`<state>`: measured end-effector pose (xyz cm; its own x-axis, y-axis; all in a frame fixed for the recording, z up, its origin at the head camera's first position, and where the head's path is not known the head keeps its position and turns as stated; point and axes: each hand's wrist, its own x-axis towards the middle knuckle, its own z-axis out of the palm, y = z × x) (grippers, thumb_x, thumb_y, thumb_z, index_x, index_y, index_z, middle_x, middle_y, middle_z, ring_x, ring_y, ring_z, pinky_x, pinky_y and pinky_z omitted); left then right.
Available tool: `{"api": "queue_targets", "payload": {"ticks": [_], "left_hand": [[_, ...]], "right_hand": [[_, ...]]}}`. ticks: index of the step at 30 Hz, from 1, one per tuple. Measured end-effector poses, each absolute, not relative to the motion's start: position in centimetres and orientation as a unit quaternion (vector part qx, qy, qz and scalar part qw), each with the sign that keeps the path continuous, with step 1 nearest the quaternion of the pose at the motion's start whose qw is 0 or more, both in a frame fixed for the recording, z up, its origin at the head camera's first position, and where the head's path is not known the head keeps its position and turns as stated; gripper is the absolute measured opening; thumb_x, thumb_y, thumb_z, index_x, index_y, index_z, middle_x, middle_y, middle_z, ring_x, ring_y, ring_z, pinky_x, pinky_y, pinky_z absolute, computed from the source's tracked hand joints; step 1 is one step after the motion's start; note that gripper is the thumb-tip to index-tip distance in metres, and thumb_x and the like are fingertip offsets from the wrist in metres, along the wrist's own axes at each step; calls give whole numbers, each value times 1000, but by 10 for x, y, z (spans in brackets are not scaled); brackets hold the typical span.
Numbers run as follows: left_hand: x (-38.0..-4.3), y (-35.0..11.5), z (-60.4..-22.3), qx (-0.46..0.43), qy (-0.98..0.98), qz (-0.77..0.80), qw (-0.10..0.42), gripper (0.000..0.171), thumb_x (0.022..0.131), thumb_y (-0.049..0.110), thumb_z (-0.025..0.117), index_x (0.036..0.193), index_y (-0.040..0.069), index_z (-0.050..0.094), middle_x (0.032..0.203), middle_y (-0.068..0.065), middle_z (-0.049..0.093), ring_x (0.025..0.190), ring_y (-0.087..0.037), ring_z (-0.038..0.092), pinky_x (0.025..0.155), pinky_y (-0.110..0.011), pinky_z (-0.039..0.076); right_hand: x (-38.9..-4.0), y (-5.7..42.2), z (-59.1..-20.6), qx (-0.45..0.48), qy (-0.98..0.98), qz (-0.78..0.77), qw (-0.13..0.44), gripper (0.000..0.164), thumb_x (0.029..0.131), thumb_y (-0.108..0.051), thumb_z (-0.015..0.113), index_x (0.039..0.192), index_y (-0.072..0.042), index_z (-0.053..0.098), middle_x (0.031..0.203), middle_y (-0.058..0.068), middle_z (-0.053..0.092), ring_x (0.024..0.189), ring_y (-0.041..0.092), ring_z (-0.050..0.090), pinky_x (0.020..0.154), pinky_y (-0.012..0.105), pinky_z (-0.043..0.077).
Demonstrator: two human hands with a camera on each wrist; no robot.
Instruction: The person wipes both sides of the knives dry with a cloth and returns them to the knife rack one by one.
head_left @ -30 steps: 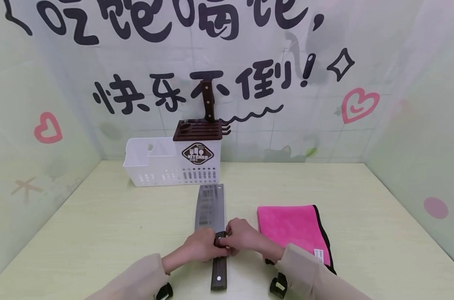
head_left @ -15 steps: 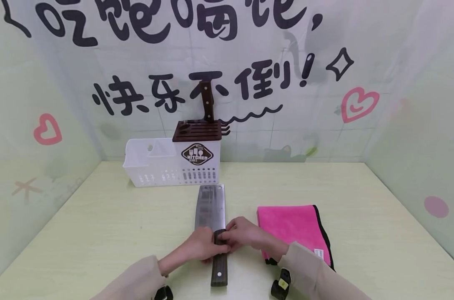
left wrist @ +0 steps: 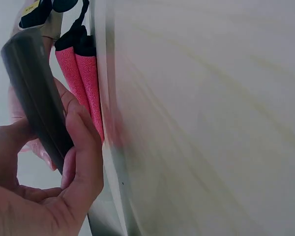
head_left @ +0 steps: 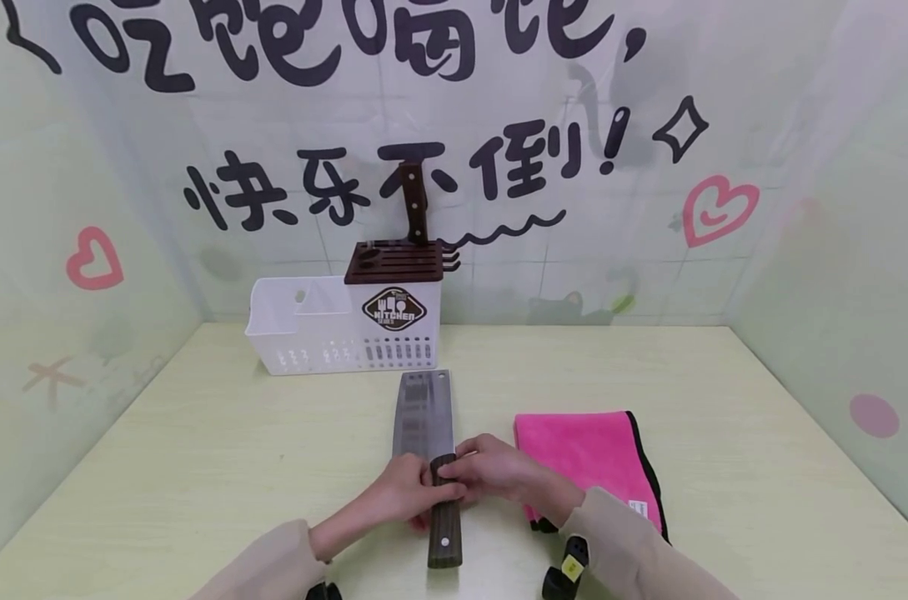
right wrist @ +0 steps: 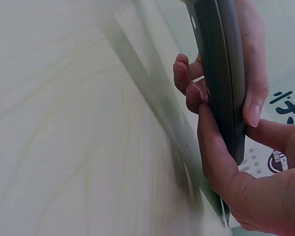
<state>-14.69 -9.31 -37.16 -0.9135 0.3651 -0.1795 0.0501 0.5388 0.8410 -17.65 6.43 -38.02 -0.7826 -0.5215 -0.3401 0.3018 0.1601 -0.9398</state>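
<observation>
A cleaver (head_left: 423,412) with a broad steel blade and a dark brown riveted handle (head_left: 445,533) points away from me in the middle of the head view. My left hand (head_left: 407,487) grips the front of the handle from the left, thumb across its top. From the other side my right hand (head_left: 499,468) pinches the handle close to the blade. In the left wrist view, the handle (left wrist: 37,98) is held up off the table, its free end nearest the camera. The right wrist view shows both hands' fingers around the handle (right wrist: 221,73); part of the blade is cut off there.
A folded pink cloth (head_left: 584,458) with black edging lies right of my right hand. Behind the blade tip stands a white perforated holder (head_left: 311,325) with a brown slotted top (head_left: 395,262). A knife with a brown handle (head_left: 414,204) stands in the slots. Printed sheeting encloses the table.
The cleaver's handle end has risen slightly and shifted a little to the right, both hands moving with it. Their hold on the handle stays much the same. Holder and cloth have not moved.
</observation>
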Motion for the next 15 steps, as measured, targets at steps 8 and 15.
{"api": "queue_targets", "payload": {"ticks": [8,15], "left_hand": [[-148,-93,-368,125,847,479,196,45,78,35,66,50,8,46,42,-5,52,36,-12,54,38,-30,48],[-146,-89,-369,128,838,483,220,49,79,39,64,50,4,47,43,-10,54,36,-14,54,38,-32,48]], "right_hand": [[-174,70,-377,-65,663,-673,321,25,84,-2,55,102,9,44,87,13,62,70,12,60,69,28,52],[-172,76,-380,-75,659,-682,309,30,83,-4,56,104,7,38,86,12,60,68,11,58,62,21,50]]}}
